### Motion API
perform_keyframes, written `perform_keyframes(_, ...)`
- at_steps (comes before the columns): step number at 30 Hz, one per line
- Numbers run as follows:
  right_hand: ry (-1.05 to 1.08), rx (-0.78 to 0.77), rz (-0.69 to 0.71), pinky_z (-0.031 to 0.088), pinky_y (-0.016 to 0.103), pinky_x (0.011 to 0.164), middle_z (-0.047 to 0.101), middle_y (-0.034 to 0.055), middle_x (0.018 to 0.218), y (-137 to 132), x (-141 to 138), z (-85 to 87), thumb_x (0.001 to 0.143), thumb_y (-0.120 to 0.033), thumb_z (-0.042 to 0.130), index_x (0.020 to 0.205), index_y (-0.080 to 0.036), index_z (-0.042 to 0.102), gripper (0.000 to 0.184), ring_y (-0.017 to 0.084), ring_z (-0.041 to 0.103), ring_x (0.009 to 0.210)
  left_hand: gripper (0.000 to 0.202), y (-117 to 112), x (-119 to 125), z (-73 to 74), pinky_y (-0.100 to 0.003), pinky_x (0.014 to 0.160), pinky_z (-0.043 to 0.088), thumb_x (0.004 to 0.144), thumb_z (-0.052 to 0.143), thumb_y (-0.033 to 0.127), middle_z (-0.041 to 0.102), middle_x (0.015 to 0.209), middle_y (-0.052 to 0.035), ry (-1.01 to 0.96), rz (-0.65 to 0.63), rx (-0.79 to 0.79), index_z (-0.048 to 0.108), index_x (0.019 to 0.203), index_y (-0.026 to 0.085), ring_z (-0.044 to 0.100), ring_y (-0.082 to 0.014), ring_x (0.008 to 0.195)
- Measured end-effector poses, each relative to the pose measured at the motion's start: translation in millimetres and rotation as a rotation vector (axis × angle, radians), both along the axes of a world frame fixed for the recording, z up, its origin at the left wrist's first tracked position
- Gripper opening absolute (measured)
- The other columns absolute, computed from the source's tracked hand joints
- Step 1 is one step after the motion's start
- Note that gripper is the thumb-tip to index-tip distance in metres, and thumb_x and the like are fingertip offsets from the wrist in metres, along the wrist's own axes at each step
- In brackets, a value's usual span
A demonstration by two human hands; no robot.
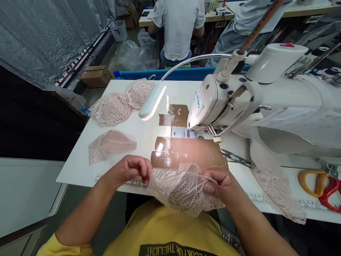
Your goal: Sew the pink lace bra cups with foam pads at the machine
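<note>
Positioning the pale-pink, loosely folded lace fabric (183, 192) by the near edge of the white tabletop (77, 160) seems the step, left fingers (144, 169) and right fingers (211, 187) pinching opposite ends; moving it calls for even tension.

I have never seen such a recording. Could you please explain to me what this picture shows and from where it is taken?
This one view comes from a camera on the head of a person in yellow, looking forward and down. Their bare left hand and right hand hold a pale lace piece between them. At right stands a white sewing machine with a lamp on a curved neck. On the white table lie more lace pieces, a slim dark tool and scissors with yellow and red handles.
</note>
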State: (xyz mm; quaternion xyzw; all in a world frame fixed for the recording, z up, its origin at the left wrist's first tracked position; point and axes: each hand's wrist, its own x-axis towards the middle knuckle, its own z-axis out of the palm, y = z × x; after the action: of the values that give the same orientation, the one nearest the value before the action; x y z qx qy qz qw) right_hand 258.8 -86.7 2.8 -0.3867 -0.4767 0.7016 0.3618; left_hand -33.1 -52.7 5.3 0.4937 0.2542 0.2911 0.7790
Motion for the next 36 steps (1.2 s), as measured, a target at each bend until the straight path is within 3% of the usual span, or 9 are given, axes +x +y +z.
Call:
perform_keyframes(2, 0.023, -0.104, -0.098, 0.032, 0.024, 0.046, 0.048, -0.0021, 0.053, 0, -3, -1.3, 0.070, -0.050, 0.071, 0.058, -0.017, 0.061, 0.037, 0.010, 0.040, 0.048, 0.060, -20, 6, -14.3, -0.032, 0.079, 0.053, 0.069, 0.064, 0.068, 0.061, 0.110, -0.0077, -0.215, 0.228, -0.266, 0.060, 0.107, 0.022, 0.060, -0.0194, 0.091)
perform_keyframes(6, -0.006, -0.135, -0.157, 0.040, 0.026, 0.053, 0.055, 0.0005, 0.061, 6, -17, -2.5, 0.073, -0.049, 0.069, 0.067, -0.017, 0.067, 0.033, 0.013, 0.047, 0.056, 0.075, -59, 44, -28.8, -0.042, 0.096, 0.047, 0.068, 0.074, 0.055, 0.050, 0.134, -0.0136, -0.280, 0.216, -0.546, 0.048, 0.131, 0.022, 0.051, -0.0304, 0.119)
perform_keyframes(13, -0.048, -0.028, -0.166, 0.042, 0.025, 0.053, 0.057, 0.0011, 0.063, 12, -36, -2.3, 0.071, -0.043, 0.073, 0.060, -0.017, 0.066, 0.029, 0.013, 0.049, 0.058, 0.044, -66, 90, -29.0, -0.028, 0.070, 0.053, 0.058, 0.077, 0.008, 0.069, 0.089, -0.0050, -0.219, 0.375, -0.792, 0.067, 0.100, 0.017, 0.065, -0.0163, 0.076)
perform_keyframes(17, 0.077, -0.133, -0.439, 0.044, 0.026, 0.052, 0.058, -0.0007, 0.057, 15, -31, -2.9, 0.058, -0.043, 0.082, 0.059, -0.018, 0.064, 0.031, 0.012, 0.048, 0.052, 0.009, -65, 73, -31.0, -0.023, 0.054, 0.045, 0.063, 0.074, 0.011, 0.059, 0.054, -0.0002, -0.138, 0.338, -0.563, 0.066, 0.063, 0.013, 0.052, -0.0086, 0.049)
perform_keyframes(19, 0.101, -0.144, -0.499, 0.044, 0.025, 0.053, 0.057, -0.0019, 0.057, 17, -26, -2.3, 0.056, -0.041, 0.083, 0.059, -0.018, 0.062, 0.031, 0.011, 0.048, 0.053, 0.029, -63, 50, -24.4, -0.025, 0.056, 0.045, 0.072, 0.069, 0.018, 0.052, 0.044, -0.0002, -0.086, 0.164, -0.323, 0.056, 0.046, 0.013, 0.049, -0.0084, 0.045)
perform_keyframes(21, 0.051, -0.133, -0.437, 0.042, 0.023, 0.051, 0.056, -0.0031, 0.057, 19, -22, -0.4, 0.059, -0.039, 0.083, 0.058, -0.018, 0.059, 0.031, 0.010, 0.047, 0.052, 0.023, -57, 26, -10.6, -0.026, 0.059, 0.046, 0.078, 0.064, 0.019, 0.064, 0.061, -0.0069, 0.090, -0.080, -0.036, 0.063, 0.056, 0.013, 0.058, -0.0135, 0.058)
perform_keyframes(23, -0.066, -0.067, -0.270, 0.040, 0.022, 0.050, 0.056, -0.0030, 0.058, 19, -23, 2.6, 0.063, -0.038, 0.081, 0.060, -0.018, 0.059, 0.029, 0.010, 0.048, 0.053, 0.011, -47, 10, 6.0, -0.030, 0.072, 0.051, 0.082, 0.062, 0.024, 0.069, 0.082, -0.0084, 0.189, 0.083, 0.186, 0.069, 0.080, 0.016, 0.062, -0.0177, 0.076)
perform_keyframes(27, -0.267, 0.166, 0.027, 0.042, 0.023, 0.054, 0.060, -0.0017, 0.063, 13, -36, 8.4, 0.075, -0.037, 0.071, 0.070, -0.018, 0.062, 0.021, 0.011, 0.052, 0.057, 0.082, -24, 13, 25.0, -0.042, 0.106, 0.036, 0.067, 0.079, 0.034, 0.051, 0.135, -0.0118, 0.530, 0.267, 0.524, 0.042, 0.139, 0.022, 0.047, -0.0283, 0.121)
perform_keyframes(36, -0.286, 0.442, -0.110, 0.049, 0.028, 0.069, 0.068, 0.0039, 0.080, 12, -45, 9.9, 0.083, -0.025, 0.061, 0.071, -0.020, 0.064, 0.014, 0.016, 0.063, 0.074, 0.031, -24, 42, 28.2, -0.028, 0.075, 0.046, 0.091, 0.047, 0.026, 0.066, 0.091, -0.0058, 0.606, 0.037, 0.728, 0.056, 0.119, 0.016, 0.059, -0.0168, 0.079)
